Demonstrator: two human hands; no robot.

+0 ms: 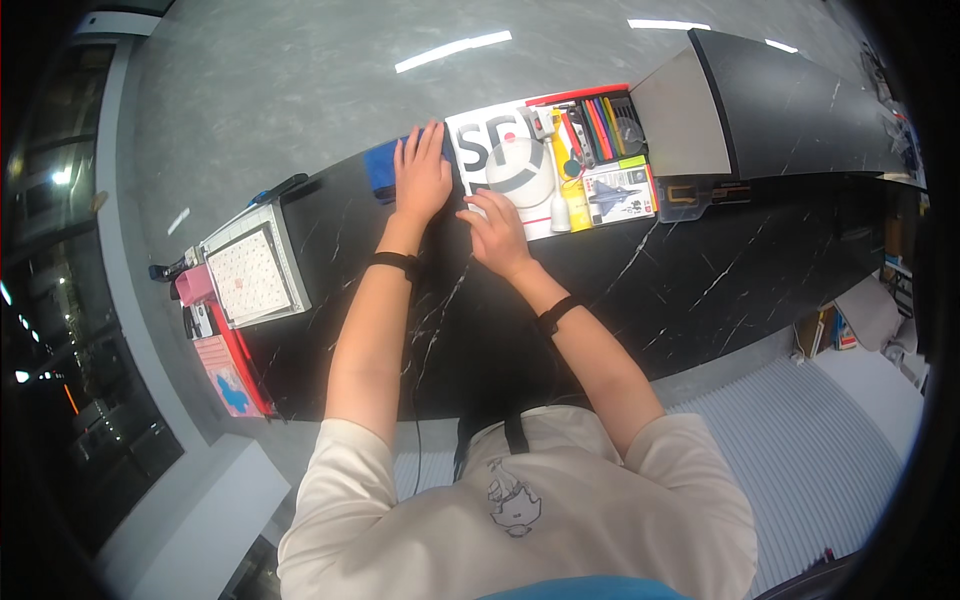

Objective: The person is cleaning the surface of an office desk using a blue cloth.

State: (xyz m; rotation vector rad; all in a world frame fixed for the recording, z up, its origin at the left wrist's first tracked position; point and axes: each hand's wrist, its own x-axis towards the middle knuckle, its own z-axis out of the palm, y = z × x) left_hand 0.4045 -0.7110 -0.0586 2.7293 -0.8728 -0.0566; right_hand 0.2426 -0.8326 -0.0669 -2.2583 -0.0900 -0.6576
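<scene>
My left hand (424,174) lies palm down, fingers stretched out, over a folded blue cloth (381,166) at the table's far edge. Part of the cloth is hidden beneath it. Loosely bent, the fingers of my right hand (499,234) rest at the near-left edge of a white printed sheet or board (471,124) with large dark letters; whether they press on it is not clear. On that sheet sits a round translucent disc (519,172). Beside the disc are a white bottle (559,211), a yellow packet (577,206) and a boxed jet-aircraft picture (616,195).
A dark tray with several coloured pens (601,127) stands at the far right of the sheet. Beyond it are a clear plastic case (681,201) and a raised black panel (802,112). Leftward on the black marbled table (360,315) lie a patterned pad (249,274) and a pink container (195,285).
</scene>
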